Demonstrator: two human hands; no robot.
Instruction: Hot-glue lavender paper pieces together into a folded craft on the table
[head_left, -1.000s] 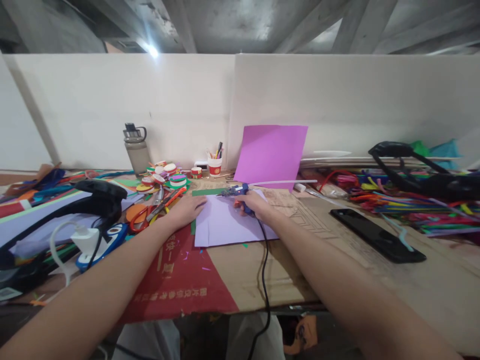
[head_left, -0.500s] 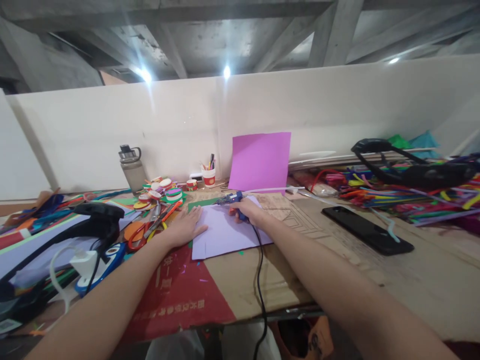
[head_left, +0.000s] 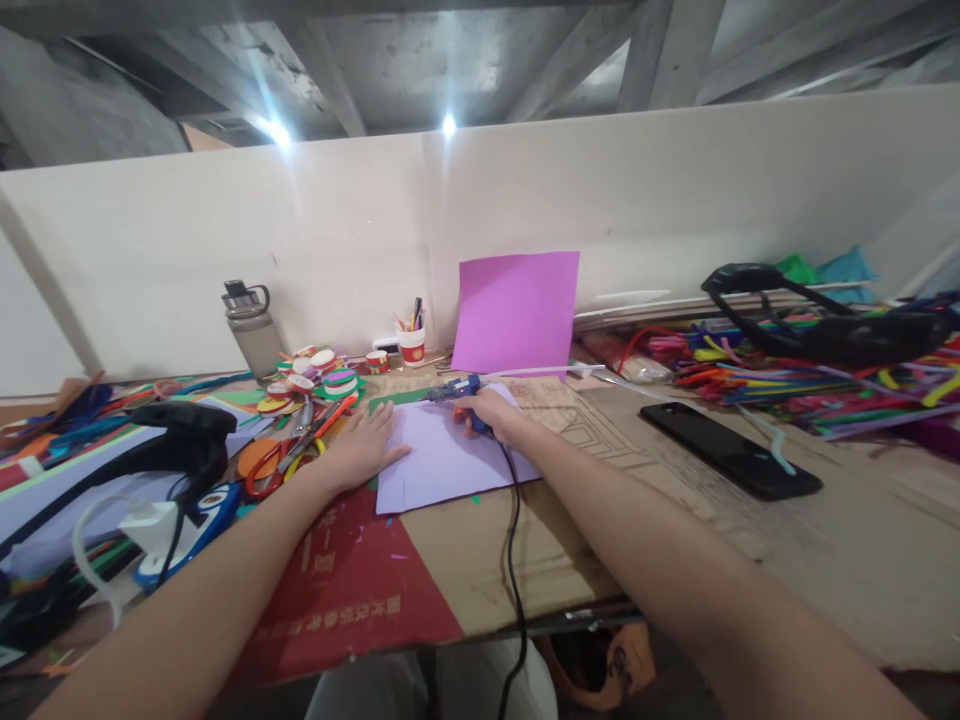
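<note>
My right hand point(head_left: 491, 415) is wrapped round a blue hot glue gun point(head_left: 466, 387), its nozzle pointing left over the far edge of a lilac sheet of paper point(head_left: 442, 460). A long white glue stick point(head_left: 540, 373) sticks out of the gun's back, and a black cord point(head_left: 514, 560) runs down towards me. My left hand point(head_left: 366, 445) lies flat with fingers spread, on the sheet's left edge. Beyond the lilac sheet shows a strip of green paper point(head_left: 405, 400). Whether glue is coming out of the nozzle is too small to see.
Left of my hand are scissors point(head_left: 274, 465) and ribbon rolls point(head_left: 341, 382). A water bottle point(head_left: 253, 335), a cup of pens point(head_left: 412, 345) and a purple sheet point(head_left: 516, 312) stand at the back. A phone point(head_left: 727, 450) lies right, before colourful pipe cleaners point(head_left: 757, 370).
The view has shifted slightly, so everything sits a little higher and further left. The glue gun and both hands keep nearly the same place over the paper.
</note>
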